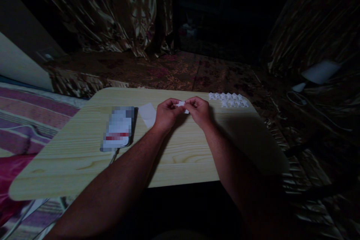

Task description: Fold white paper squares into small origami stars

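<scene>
Between my two hands is a small piece of white paper (181, 103), partly hidden by the fingers; its exact folds are too small to make out. My left hand (167, 112) pinches its left side with thumb and forefinger. From the other side my right hand (199, 109) grips it, fingers curled and thumb close to the left one. A flat sheet of white paper (147, 114) lies just left of my left hand. Several small folded paper stars (228, 96) sit in two rows beyond my right hand, at the table's far right.
A phone (119, 127), its screen blurred out, rests on the left of the wooden table (180, 165) with a cable (113, 156) running toward me. A striped bedspread (36, 112) is at the left. Curtains (135, 7) hang behind, and a white lamp (322, 71) stands at the right.
</scene>
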`<state>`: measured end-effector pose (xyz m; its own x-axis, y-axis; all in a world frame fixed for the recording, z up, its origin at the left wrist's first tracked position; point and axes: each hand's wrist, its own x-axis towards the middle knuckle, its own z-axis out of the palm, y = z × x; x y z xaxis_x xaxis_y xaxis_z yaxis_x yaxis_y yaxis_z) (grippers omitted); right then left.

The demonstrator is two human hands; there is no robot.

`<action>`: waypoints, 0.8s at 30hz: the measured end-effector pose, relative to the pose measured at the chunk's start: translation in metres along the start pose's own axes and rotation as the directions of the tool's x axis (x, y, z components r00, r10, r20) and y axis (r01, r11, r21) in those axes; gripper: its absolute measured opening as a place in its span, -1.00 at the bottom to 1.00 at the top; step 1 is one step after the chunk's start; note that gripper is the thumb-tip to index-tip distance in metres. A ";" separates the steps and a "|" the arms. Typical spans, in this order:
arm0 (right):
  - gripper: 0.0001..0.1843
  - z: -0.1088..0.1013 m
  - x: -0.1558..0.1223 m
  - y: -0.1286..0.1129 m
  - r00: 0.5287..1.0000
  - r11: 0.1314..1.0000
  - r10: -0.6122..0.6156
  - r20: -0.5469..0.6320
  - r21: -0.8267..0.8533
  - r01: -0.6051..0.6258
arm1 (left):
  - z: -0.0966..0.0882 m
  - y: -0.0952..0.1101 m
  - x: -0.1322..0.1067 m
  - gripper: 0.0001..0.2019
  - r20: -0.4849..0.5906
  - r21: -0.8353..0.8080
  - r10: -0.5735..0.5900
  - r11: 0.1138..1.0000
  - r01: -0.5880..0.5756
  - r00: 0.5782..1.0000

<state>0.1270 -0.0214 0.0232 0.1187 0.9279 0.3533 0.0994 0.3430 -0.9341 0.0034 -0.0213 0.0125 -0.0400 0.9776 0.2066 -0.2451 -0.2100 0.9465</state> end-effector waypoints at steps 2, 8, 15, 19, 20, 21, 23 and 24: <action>-0.89 0.000 0.001 0.001 1.000 1.000 -0.005 0.003 -0.003 0.005 | 0.000 0.001 0.000 -0.72 0.003 0.004 0.005 1.000 -0.005 1.000; -0.89 -0.001 0.000 0.003 0.999 0.999 -0.038 -0.010 -0.003 0.038 | -0.001 0.000 0.000 -0.71 0.018 0.035 0.003 0.999 -0.003 1.000; -0.90 -0.002 0.000 0.002 0.998 0.998 -0.056 -0.006 -0.029 0.056 | -0.001 -0.002 0.000 -0.72 0.029 0.002 0.001 1.000 -0.001 1.000; -0.90 -0.002 0.001 0.004 0.998 0.998 -0.060 -0.003 -0.013 0.060 | -0.001 -0.002 0.000 -0.73 0.029 0.001 -0.005 1.000 0.005 1.000; -0.91 -0.002 0.001 0.005 0.998 0.998 -0.062 -0.002 -0.004 0.062 | -0.001 -0.001 0.000 -0.73 0.028 0.004 -0.006 1.000 0.006 1.000; -0.91 -0.001 0.001 0.005 0.998 0.998 -0.061 -0.002 0.004 0.061 | -0.001 -0.001 0.000 -0.74 0.026 0.005 -0.009 1.000 0.009 1.000; -0.90 -0.001 0.001 0.005 0.999 0.999 -0.048 0.004 0.007 0.048 | -0.001 -0.001 0.000 -0.74 0.025 0.006 -0.023 1.000 0.023 0.999; -0.90 -0.001 0.001 0.005 0.999 0.999 -0.039 0.006 0.004 0.039 | -0.001 0.000 0.000 -0.73 0.023 0.006 -0.031 0.999 0.031 0.999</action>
<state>0.1284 -0.0185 0.0189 0.1090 0.9149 0.3888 0.1001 0.3790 -0.9200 0.0026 -0.0216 0.0121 -0.0101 0.9831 0.1826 -0.2401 -0.1797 0.9540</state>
